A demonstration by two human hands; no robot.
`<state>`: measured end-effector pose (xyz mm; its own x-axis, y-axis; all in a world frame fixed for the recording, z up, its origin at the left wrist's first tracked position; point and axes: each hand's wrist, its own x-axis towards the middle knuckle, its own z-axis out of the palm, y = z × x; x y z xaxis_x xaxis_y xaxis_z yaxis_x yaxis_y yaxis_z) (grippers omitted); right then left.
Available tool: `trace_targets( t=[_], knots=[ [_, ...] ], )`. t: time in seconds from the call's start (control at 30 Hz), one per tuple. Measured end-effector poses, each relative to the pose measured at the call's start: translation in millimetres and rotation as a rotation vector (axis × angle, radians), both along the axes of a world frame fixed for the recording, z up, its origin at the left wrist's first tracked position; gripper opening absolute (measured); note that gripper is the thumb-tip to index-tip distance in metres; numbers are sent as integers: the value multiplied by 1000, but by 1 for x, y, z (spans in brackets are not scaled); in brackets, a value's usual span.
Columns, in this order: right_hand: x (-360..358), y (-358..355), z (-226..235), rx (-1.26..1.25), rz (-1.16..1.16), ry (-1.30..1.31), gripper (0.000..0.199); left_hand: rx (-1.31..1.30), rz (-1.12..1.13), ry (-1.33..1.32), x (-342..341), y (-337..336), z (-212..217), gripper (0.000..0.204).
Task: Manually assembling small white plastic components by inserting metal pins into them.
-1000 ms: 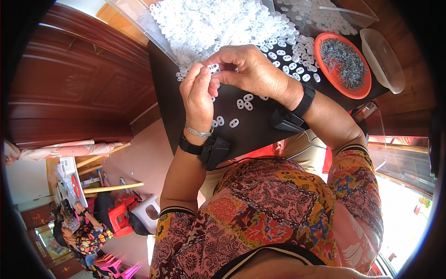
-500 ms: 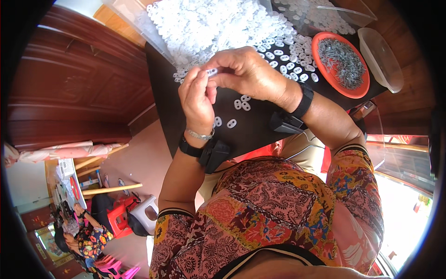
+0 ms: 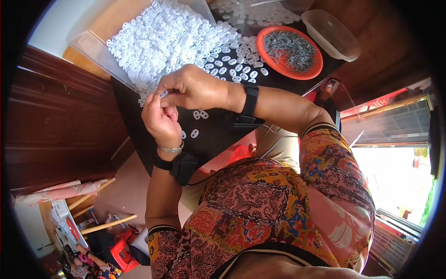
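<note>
A small white oval plastic piece with two holes (image 3: 163,94) sits pinched between my hands above the dark table (image 3: 139,121). My left hand (image 3: 161,122) is closed, its fingertips against the piece's lower left side. From the right, my right hand (image 3: 197,89) grips the same piece between thumb and forefinger; the curled fingers partly hide it. A few loose white ovals (image 3: 194,134) lie on the table just right of my left wrist. Beyond my hands spreads a large heap of the same ovals (image 3: 162,39).
The heap spills from a clear plastic bin (image 3: 88,39). To its right stand an orange plate (image 3: 318,63) of small grey metal pieces (image 3: 290,51) and an oblong translucent tray (image 3: 344,44). At lower left, another person (image 3: 100,265) is by a red stool (image 3: 123,255).
The whole view has shifted, so the table, plate and hands appear further left. My hands stay together at the white oval piece, with little change in their grip.
</note>
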<state>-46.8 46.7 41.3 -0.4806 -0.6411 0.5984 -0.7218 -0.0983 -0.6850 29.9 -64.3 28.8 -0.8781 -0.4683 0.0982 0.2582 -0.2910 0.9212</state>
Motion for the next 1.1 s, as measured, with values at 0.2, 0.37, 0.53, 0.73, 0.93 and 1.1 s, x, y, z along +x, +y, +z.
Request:
trace_targets(
  t=[0.2,0.37,0.53,0.73,0.93,1.1],
  knots=[
    [-4,-5,0,27,-40,77,13,90,-22,6,-10,-8,-15,25],
    [-5,-6,2,67,-71,112,12,52,-28,16,-14,-13,-21,26],
    [-17,17,10,87,-152,248,16,-189,-75,96,-21,-11,-31,31],
    [-95,86,81,55,-861,675,27,-320,31,162,-31,-25,-47,30],
    [-102,82,63,125,-646,494,24,-196,103,106,-38,-35,-47,22],
    [-109,57,-14,612,-370,484,16,-290,103,103,-39,-33,-42,23]
  ],
)
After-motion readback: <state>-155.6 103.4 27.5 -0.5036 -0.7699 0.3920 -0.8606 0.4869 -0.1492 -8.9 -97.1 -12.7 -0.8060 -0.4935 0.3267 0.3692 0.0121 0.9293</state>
